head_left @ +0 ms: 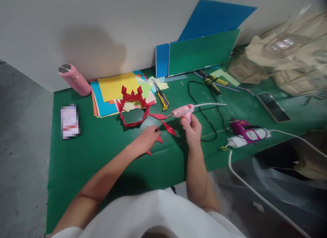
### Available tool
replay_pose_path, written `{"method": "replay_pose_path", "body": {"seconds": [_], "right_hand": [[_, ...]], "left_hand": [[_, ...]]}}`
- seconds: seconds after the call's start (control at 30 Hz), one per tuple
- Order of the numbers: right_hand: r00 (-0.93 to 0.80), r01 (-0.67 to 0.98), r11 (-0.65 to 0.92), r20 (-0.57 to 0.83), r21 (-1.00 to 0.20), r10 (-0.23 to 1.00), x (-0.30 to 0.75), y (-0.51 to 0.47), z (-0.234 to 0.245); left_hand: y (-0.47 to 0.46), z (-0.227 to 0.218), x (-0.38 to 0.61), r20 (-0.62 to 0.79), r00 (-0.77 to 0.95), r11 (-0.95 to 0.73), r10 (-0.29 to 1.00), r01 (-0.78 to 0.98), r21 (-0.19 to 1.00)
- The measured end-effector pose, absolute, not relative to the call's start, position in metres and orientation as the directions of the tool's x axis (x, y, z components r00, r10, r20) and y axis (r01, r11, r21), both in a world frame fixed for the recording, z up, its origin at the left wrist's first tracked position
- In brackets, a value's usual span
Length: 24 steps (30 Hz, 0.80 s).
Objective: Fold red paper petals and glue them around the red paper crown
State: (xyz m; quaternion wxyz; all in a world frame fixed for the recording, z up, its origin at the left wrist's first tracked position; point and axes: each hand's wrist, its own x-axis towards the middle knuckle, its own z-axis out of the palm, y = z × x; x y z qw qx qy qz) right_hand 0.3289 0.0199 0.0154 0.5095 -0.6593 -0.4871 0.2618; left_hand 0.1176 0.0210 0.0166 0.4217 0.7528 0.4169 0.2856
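Note:
My right hand (193, 130) is closed around the handle of a pink glue gun (182, 111). The nozzle points left, and a clear glue stick (211, 104) sticks out of its back. My left hand (146, 139) is low over the table with its fingers curled in; what they hold, if anything, is hidden. A red folded paper piece (160, 139) shows beside these fingers, and another red tip (149, 152) pokes out below the hand. Two more red diamond-shaped pieces lie under the nozzle, one of them at the right (169, 128). Behind my left hand stands a red folded paper crown (134, 123).
Coloured paper sheets (114, 89), a yellow utility knife (162, 98) and pliers (213, 86) lie toward the wall. A pink bottle (76, 81) stands left. At the right are a phone (274, 106), a power strip (260, 134) with cords, and blurred cardboard models (255, 65).

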Motion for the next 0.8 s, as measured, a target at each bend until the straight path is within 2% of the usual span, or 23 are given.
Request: {"method": "replay_pose_path", "body": {"seconds": [0.07, 0.13, 0.2, 0.27, 0.33, 0.4, 0.47, 0.57, 0.8], "right_hand": [[0.370, 0.444, -0.005, 0.178, -0.896, 0.912, 0.326, 0.020, 0.019], [0.368, 0.496, -0.017, 0.192, -0.868, 0.910, 0.324, 0.021, 0.018], [0.383, 0.519, -0.034, 0.197, -0.854, 0.903, 0.323, 0.022, 0.014], [0.396, 0.533, -0.037, 0.210, -0.845, 0.894, 0.322, 0.023, 0.010], [0.387, 0.557, -0.025, 0.233, -0.830, 0.892, 0.321, 0.022, 0.008], [0.355, 0.598, -0.009, 0.255, -0.801, 0.899, 0.318, 0.020, 0.009], [0.311, 0.649, 0.009, 0.276, -0.761, 0.910, 0.315, 0.018, 0.011], [0.241, 0.717, 0.066, 0.335, -0.694, 0.911, 0.311, 0.016, 0.012], [0.156, 0.816, 0.120, 0.416, -0.565, 0.896, 0.307, 0.017, 0.008]], "left_hand": [[0.023, 0.023, 0.112, 0.130, 0.602, -0.409, 0.788, 0.354, 0.841], [0.026, 0.030, 0.107, 0.134, 0.629, -0.439, 0.766, 0.358, 0.824], [0.028, 0.037, 0.104, 0.120, 0.546, -0.372, 0.829, 0.378, 0.848], [0.028, 0.041, 0.102, 0.106, 0.355, -0.233, 0.929, 0.336, 0.913], [0.026, 0.044, 0.101, 0.066, 0.151, -0.095, 0.986, 0.188, 0.978], [0.022, 0.045, 0.100, 0.006, 0.030, -0.006, 1.000, 0.014, 1.000], [0.019, 0.044, 0.101, -0.050, -0.013, 0.048, 0.999, -0.108, 0.993], [0.016, 0.043, 0.102, -0.103, -0.081, 0.085, 0.991, -0.202, 0.976], [0.014, 0.047, 0.102, -0.117, -0.127, 0.090, 0.985, -0.198, 0.976]]}}
